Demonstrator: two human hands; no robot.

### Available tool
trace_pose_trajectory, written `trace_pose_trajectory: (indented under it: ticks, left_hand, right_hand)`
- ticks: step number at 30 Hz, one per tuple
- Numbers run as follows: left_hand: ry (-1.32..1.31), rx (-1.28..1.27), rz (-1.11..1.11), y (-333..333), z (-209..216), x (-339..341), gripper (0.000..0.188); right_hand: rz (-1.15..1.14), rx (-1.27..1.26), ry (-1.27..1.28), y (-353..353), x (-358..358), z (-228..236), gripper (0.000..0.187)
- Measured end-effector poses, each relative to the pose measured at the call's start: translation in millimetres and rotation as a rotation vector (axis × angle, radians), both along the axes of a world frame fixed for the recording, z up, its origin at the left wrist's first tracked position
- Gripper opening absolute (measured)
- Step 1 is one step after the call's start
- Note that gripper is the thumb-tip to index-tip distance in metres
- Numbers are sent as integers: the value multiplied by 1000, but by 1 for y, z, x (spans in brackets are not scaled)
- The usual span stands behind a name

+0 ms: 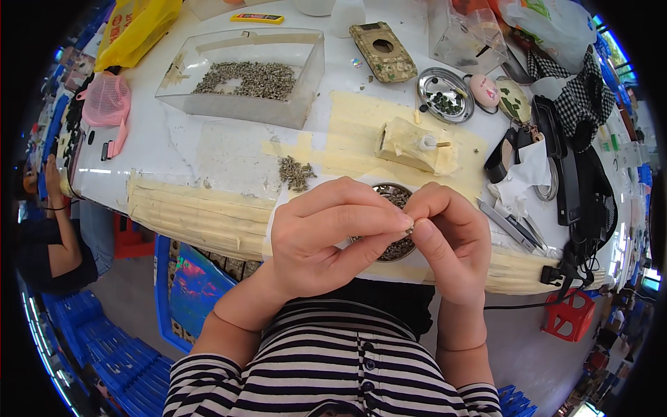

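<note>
hnds (326, 240) (455, 243) x2 | clr boxes (236, 110) (455, 47) x2 | rnd dishes (436, 78) (394, 260) x2 | yel bag (139, 31) x1

The left hand (323, 240) and right hand (450, 240) partly block my view of the bowl (392, 184); their pinched bit (410, 230) is too tiny to identify.

A white bench (174, 147), its front edge taped, bears a clear bin (240, 112) upper left, a metal-part pile (297, 174) near centre, a camouflage-patterned hull (394, 66) upper centre and tweezers (517, 231) lower right.
</note>
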State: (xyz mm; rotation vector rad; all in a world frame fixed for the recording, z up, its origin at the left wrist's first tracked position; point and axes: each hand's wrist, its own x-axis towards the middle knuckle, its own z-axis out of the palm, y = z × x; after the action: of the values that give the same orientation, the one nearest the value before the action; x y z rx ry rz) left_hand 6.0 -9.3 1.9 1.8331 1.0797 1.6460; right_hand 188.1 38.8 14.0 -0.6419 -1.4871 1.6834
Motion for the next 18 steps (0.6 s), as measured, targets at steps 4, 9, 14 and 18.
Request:
trace_pose_trajectory:
  ticks: [4, 9, 14, 18]
  left_hand:
    - [8, 6, 1, 0, -1, 0, 22]
    - [22, 6, 21, 0, -1, 1, 22]
    - [72, 16, 80, -1, -1, 2, 22]
    - [90, 13, 116, 1, -3, 3, 23]
  right_hand:
    - [-6, -7, 1, -1, 0, 0, 7]
    - [-20, 5, -9, -1, -1, 0, 6]
    - [-110, 153, -78, 0, -2, -5, 5]
    - [-164, 144, -104, -1, -4, -4, 5]
